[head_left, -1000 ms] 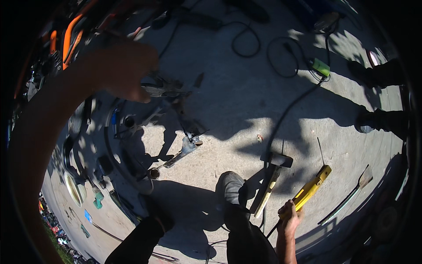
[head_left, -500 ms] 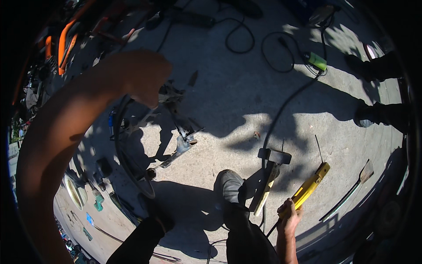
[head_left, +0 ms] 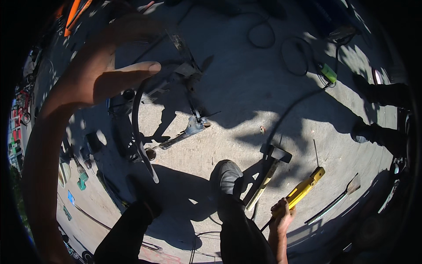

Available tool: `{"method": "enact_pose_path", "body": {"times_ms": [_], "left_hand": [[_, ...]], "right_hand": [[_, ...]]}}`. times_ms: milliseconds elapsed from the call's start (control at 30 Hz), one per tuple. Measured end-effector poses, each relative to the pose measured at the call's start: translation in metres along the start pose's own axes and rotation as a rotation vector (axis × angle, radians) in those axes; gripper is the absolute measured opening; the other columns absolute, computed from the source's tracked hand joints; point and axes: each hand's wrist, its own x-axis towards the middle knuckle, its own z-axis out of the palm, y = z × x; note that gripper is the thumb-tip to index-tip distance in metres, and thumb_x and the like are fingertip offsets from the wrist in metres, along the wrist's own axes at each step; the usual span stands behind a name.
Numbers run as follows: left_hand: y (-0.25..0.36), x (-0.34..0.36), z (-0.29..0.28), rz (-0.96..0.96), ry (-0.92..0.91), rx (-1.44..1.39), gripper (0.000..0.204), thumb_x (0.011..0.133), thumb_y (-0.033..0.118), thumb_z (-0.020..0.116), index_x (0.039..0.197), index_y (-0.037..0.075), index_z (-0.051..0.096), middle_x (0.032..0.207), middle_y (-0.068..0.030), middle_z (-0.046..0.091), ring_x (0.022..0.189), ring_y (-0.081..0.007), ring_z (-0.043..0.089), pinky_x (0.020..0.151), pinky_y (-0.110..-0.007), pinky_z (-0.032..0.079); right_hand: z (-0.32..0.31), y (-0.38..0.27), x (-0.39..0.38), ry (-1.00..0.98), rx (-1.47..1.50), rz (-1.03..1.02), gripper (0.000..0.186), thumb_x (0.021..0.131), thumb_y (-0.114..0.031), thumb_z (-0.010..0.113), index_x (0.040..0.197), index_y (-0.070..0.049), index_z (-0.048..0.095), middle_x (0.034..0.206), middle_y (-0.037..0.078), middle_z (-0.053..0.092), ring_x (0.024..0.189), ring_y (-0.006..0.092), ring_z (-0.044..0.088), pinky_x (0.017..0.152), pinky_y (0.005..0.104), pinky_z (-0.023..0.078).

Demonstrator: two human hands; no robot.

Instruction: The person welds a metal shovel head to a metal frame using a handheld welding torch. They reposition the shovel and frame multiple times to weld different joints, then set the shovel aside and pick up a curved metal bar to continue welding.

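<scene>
My left hand (head_left: 103, 66) reaches across the upper left, thumb stretched out and fingers apart in shadow, their tips near a dark metal piece (head_left: 180, 46); whether they touch it is unclear. A curved dark hose (head_left: 139, 141) runs below this hand. Beneath the metal piece lies a metal assembly (head_left: 194, 126) with a bar ending in a ring (head_left: 150, 153). My right hand (head_left: 283, 215) grips a yellow electrode holder (head_left: 302, 187) with a thin rod pointing up. A sledgehammer (head_left: 279, 154) with a pale handle lies just left of it.
A dark machine (head_left: 329, 20) trails cables, with a green object (head_left: 327, 72) on one. Another person's legs (head_left: 387, 136) stand at right. A scraper (head_left: 351, 187) lies right of my hand, a green power tool (head_left: 82, 178) at left, orange frames (head_left: 72, 17) at upper left.
My left hand has risen, its thumb now stretched out, and more of the dark metal piece shows beside it. The view has shifted slightly. My right hand still grips the yellow holder.
</scene>
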Motion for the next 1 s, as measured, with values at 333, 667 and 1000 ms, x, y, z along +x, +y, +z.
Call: {"method": "enact_pose_path", "body": {"times_ms": [333,667,1000], "left_hand": [[-0.057,-0.358,0.212,-0.561,-0.038,-0.235,0.053,0.075,0.006,0.072,0.125,0.003,0.059,0.126,-0.0192,0.061,0.122,-0.0368,0.057,0.105,-0.044,0.045],[-0.072,-0.362,0.303,-0.532,-0.155,-0.642,0.045,0.067,0.033,0.087,0.094,0.007,0.061,0.086,-0.0129,0.063,0.087,-0.0367,0.063,0.080,-0.046,0.050],[-0.051,-0.365,0.267,-0.293,0.078,-0.102,0.065,0.056,0.039,0.094,0.104,0.003,0.067,0.089,-0.0149,0.065,0.083,-0.0349,0.064,0.074,-0.046,0.052]], "right_hand": [[-0.039,0.019,0.033,-0.022,-0.287,-0.157,0.012,0.092,-0.012,0.066,0.091,-0.007,0.055,0.069,0.001,0.053,0.052,0.0118,0.052,0.048,0.0272,0.045],[-0.027,0.000,0.020,0.032,-0.373,-0.125,0.012,0.092,-0.014,0.065,0.095,-0.006,0.055,0.070,0.003,0.055,0.052,0.0149,0.055,0.050,0.0282,0.047],[-0.017,0.004,0.018,0.003,-0.368,-0.153,0.012,0.091,-0.012,0.067,0.095,-0.006,0.057,0.067,0.003,0.057,0.052,0.0162,0.058,0.050,0.0293,0.049]]}}
